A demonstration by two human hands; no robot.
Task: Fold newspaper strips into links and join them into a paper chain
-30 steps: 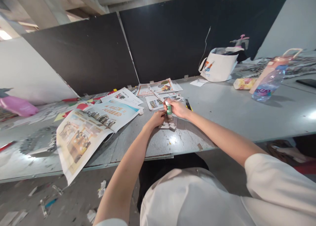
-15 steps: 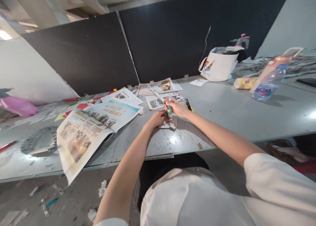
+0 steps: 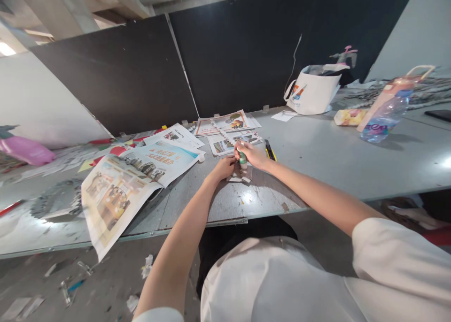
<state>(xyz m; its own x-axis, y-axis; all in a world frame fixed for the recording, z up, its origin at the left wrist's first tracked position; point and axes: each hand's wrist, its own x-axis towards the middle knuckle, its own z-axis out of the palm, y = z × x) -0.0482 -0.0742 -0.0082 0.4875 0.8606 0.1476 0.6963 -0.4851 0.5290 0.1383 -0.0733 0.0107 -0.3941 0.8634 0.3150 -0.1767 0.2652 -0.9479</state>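
Observation:
My right hand [image 3: 252, 154] is closed around a green-and-white glue stick [image 3: 243, 159], its lower end pointing down at small pieces of pale paper [image 3: 241, 177] on the grey table. Just left of it, my left hand [image 3: 224, 167] lies low with bent fingers, its fingertips on the edge of the paper; they are partly hidden. Beyond both hands are printed sheets [image 3: 221, 144] with a ring-like strip of folded paper [image 3: 219, 130] across them. A black-and-yellow utility knife [image 3: 270, 150] lies right of my right hand.
A large newspaper sheet [image 3: 141, 181] hangs over the table's front edge at left, beside a ring of folded paper [image 3: 52, 202]. Toward the right stand a white bag [image 3: 313, 92], a clear water bottle [image 3: 385, 118] and a pink tumbler [image 3: 394, 85]. A black partition [image 3: 246, 49] closes off the back.
My right hand and the glue stick have shifted very slightly, staying over the same paper pieces. My left hand keeps its place, and the view has tilted a little.

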